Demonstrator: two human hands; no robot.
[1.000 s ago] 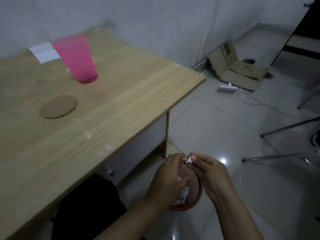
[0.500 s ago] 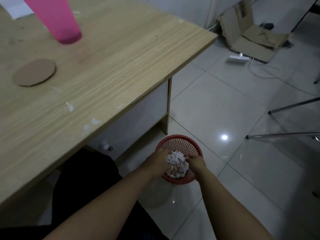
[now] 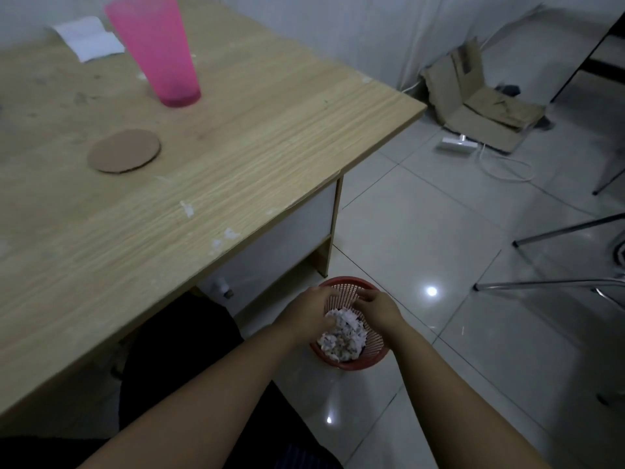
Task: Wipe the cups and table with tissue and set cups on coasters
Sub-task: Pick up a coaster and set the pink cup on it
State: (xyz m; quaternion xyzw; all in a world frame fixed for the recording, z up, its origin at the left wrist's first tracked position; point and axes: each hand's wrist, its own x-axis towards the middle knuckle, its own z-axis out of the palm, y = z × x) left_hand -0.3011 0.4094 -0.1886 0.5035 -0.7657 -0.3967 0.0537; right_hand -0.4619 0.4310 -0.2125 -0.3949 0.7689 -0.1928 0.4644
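Observation:
A tall pink cup stands upright on the wooden table, directly on the wood. A round cardboard coaster lies bare in front of it and to its left. On the floor beside the table sits a red mesh basket filled with crumpled white tissue. My left hand hovers over the basket's left rim, fingers loosely curled next to the tissue. Over the right rim is my right hand, fingers relaxed. I see nothing held in either hand.
Small white tissue scraps lie near the table's front edge. A white sheet lies behind the cup. On the tiled floor are a torn cardboard box, a white power strip with cable, and metal chair legs.
A second ago my hands pinched a bit of tissue above the basket; they then dipped onto the tissue pile and now sit slightly higher over the rim, holding nothing visible.

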